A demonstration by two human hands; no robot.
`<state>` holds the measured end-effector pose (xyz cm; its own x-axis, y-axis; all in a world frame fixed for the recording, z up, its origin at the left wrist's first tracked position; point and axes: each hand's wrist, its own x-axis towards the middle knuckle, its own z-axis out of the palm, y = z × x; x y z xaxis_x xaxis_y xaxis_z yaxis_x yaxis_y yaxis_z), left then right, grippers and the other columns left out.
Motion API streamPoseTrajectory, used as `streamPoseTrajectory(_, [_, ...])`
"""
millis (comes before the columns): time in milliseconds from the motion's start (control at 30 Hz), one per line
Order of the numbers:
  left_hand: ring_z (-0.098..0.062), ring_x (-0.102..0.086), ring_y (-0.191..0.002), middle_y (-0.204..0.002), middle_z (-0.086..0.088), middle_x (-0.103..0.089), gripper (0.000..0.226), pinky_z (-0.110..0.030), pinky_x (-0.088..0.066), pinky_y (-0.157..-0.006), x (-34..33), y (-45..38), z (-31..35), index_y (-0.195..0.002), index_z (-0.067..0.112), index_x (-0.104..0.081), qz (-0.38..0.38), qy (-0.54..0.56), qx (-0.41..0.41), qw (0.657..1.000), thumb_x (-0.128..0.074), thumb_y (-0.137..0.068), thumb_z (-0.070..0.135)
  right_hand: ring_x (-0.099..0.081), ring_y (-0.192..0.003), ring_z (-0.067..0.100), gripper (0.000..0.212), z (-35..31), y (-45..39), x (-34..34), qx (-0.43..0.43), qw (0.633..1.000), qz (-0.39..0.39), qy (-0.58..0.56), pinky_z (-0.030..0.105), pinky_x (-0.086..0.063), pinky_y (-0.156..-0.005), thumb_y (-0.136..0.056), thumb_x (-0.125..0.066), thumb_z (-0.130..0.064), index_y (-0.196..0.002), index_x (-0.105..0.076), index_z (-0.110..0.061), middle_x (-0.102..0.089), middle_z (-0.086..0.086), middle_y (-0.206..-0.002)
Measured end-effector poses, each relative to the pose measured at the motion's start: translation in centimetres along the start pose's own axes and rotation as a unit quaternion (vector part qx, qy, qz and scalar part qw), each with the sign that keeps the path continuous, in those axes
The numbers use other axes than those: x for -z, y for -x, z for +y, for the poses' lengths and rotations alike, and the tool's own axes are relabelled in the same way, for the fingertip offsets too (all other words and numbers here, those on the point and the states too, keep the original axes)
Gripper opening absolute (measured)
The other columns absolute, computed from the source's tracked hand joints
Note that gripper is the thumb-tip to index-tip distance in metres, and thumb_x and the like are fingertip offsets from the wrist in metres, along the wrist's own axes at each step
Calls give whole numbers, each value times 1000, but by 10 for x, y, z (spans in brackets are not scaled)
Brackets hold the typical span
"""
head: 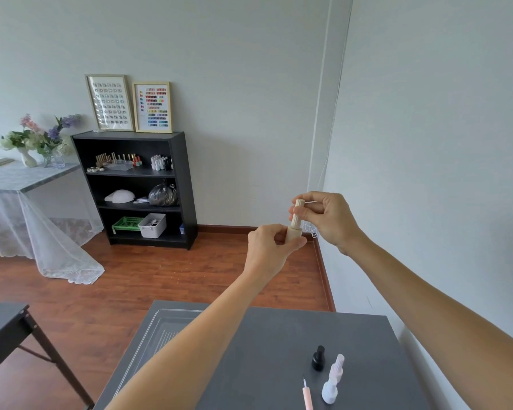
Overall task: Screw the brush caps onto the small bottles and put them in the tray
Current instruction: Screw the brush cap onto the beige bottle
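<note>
Raised in front of me, a small beige bottle point(293, 234) is gripped by my left hand point(269, 247). Its ribbed beige brush cap point(296, 216) sits on the bottle's neck, pinched by the fingers of my right hand point(328, 218). Down on the dark grey table point(267, 350) stand a small black bottle point(318, 358) without a cap and a white bottle point(329, 392). A pale pink-white cap point(336, 369) rests against the white bottle. A pink brush cap point(307, 395) lies beside them. The clear tray point(160, 329) sits at the table's left, partly hidden by my left forearm.
A white wall runs close along the table's right side. A second dark table point(3, 324) stands at the lower left. Across the wood floor are a black shelf unit point(137, 187) with bottles and bins, and a lace-covered table point(18, 184) with flowers.
</note>
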<state>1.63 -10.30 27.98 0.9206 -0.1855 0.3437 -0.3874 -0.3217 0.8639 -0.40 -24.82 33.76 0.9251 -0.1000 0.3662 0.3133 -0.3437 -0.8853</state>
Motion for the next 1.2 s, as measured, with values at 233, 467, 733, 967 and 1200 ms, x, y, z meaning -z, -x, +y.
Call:
streamPoseTrajectory(233, [-11,-60,-60,-73,1,-74,21,-10,-43,-58,-3,8,-19,-87,18,-78,11,-22,3,1000,-80,-77,36,-73,-74,6,15,14,9,-21,12,995,66,68,14,-55,-74,-84,-74,-17,-98,-73,-10,-78,2,-81])
streamPoseTrajectory(467, [3,-55,-54,-67,11,-68,18,-7,-41,-51,-1,32,-71,-84,23,-75,-46,-21,62,997,-83,-74,36,-72,-77,2,14,57,33,-43,-46,998,5,45,9,-50,-75,-84,-75,-19,-95,-71,-11,-78,1,-82])
streamPoseTrajectory(733, [0,-64,-78,-103,12,-65,52,-14,-48,-60,-12,79,-150,-126,27,-63,-133,-51,176,974,-74,-81,51,-72,-81,11,7,134,74,-72,-144,984,-49,92,31,-54,-83,-82,-75,-22,-85,-70,-18,-77,-5,-77])
streamPoseTrajectory(967, [-12,-66,-96,-118,3,-67,51,-24,-50,-84,-14,142,-219,-129,23,-61,-262,-79,254,928,-71,-85,47,-71,-82,18,9,197,114,-84,-250,953,-84,152,20,-47,-76,-76,-77,-9,-82,-70,-8,-76,4,-82])
streamPoseTrajectory(1200, [-2,-64,-88,-104,11,-69,48,-15,-47,-81,-15,190,-252,-119,28,-66,-344,-86,294,888,-73,-79,54,-71,-83,21,9,240,142,-100,-289,931,-107,196,13,-46,-72,-74,-75,-2,-81,-70,-5,-75,8,-83])
